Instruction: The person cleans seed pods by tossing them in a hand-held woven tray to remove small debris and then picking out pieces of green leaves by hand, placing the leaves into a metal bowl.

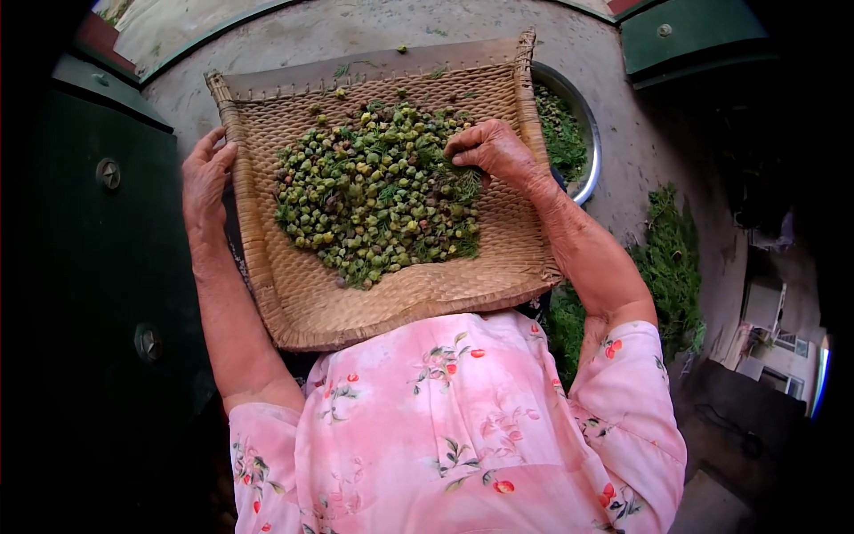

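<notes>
A woven winnowing basket (498,276) rests across my lap, tilted a little. Small green and brownish cones (382,196) are heaped in its middle, mixed with bits of feathery evergreen leaf. My left hand (209,169) grips the basket's left rim, its fingers curled against the edge. Over the right side of the heap, my right hand (494,151) is closed in a pinch. A dark green sprig (467,184) shows at its fingertips, partly hidden by the hand.
Behind the basket's right edge stands a metal basin (589,133) with more cones and greenery. Cut evergreen branches (669,267) lie on the floor to the right. Dark green door panels (107,240) rise close on my left, and another green panel (694,36) stands at the far right.
</notes>
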`<state>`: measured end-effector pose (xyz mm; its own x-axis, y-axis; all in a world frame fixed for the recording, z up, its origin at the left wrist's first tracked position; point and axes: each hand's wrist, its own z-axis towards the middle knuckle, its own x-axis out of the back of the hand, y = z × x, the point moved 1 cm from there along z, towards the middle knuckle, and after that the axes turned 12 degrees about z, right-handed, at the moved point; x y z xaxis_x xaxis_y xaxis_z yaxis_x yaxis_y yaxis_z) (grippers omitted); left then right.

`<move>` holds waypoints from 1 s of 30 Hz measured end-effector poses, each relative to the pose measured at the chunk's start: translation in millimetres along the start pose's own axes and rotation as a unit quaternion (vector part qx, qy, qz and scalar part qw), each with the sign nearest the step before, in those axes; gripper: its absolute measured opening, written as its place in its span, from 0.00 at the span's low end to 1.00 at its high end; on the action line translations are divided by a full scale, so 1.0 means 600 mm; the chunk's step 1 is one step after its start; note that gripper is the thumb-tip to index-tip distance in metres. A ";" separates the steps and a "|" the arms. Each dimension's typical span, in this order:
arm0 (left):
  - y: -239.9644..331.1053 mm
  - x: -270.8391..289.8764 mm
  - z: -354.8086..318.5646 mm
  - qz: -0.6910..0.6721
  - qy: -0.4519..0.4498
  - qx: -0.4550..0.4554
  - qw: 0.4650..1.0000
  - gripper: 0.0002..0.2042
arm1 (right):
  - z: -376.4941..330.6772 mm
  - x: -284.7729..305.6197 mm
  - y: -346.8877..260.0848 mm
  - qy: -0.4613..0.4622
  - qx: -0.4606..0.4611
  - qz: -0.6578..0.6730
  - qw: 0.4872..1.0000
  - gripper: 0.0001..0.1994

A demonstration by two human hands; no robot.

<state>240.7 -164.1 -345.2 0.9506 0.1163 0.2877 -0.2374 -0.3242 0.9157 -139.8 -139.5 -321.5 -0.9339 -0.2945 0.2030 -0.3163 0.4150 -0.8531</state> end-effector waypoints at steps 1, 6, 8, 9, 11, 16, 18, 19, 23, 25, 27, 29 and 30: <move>0.003 0.000 0.001 0.005 -0.002 0.000 1.000 0.21 | 0.002 0.006 0.004 -0.005 -0.001 -0.003 1.000 0.08; -0.002 0.000 0.004 -0.004 0.000 0.003 1.000 0.21 | -0.012 0.019 -0.016 0.031 0.030 0.056 0.997 0.08; 0.002 -0.001 0.004 0.001 0.001 0.001 1.000 0.21 | -0.026 0.034 -0.032 0.018 0.040 0.061 0.997 0.08; 0.002 0.001 0.004 -0.010 -0.004 0.000 1.000 0.21 | -0.035 0.037 -0.044 0.035 0.042 0.076 0.996 0.09; 0.004 -0.002 0.005 -0.022 -0.015 -0.002 1.000 0.22 | -0.034 0.057 -0.034 0.052 0.059 0.068 0.995 0.11; 0.004 -0.001 0.003 -0.030 -0.017 -0.003 0.999 0.21 | -0.021 0.054 -0.001 0.039 0.020 0.178 0.983 0.09; 0.002 -0.002 0.003 -0.029 -0.016 -0.003 0.999 0.22 | -0.019 0.045 0.009 0.040 0.001 0.242 0.970 0.09; 0.000 -0.002 0.003 -0.028 -0.016 -0.002 0.999 0.22 | -0.019 0.043 0.010 0.039 0.004 0.242 0.970 0.09; -0.029 -0.001 0.014 -0.010 -0.014 -0.028 0.999 0.22 | -0.020 0.037 0.007 0.037 0.028 0.286 0.957 0.08; -0.032 -0.007 0.014 0.019 -0.007 -0.043 0.999 0.23 | -0.021 0.037 0.004 0.031 0.047 0.308 0.950 0.07; -0.023 -0.015 0.007 0.095 0.011 -0.068 0.993 0.24 | -0.027 0.045 0.002 0.030 0.061 0.339 0.939 0.06; -0.030 -0.012 0.010 0.138 0.020 -0.098 0.985 0.23 | -0.035 0.057 -0.002 0.049 0.091 0.377 0.920 0.06; -0.031 -0.011 0.010 0.178 0.028 -0.127 0.975 0.23 | -0.040 0.065 -0.006 0.072 0.108 0.387 0.913 0.06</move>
<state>240.1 -164.4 -365.6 0.7879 0.0924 0.6088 -0.5995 -0.1112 0.7926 -178.9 -131.6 -299.1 -0.8806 0.1369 -0.4536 0.4738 0.2667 -0.8393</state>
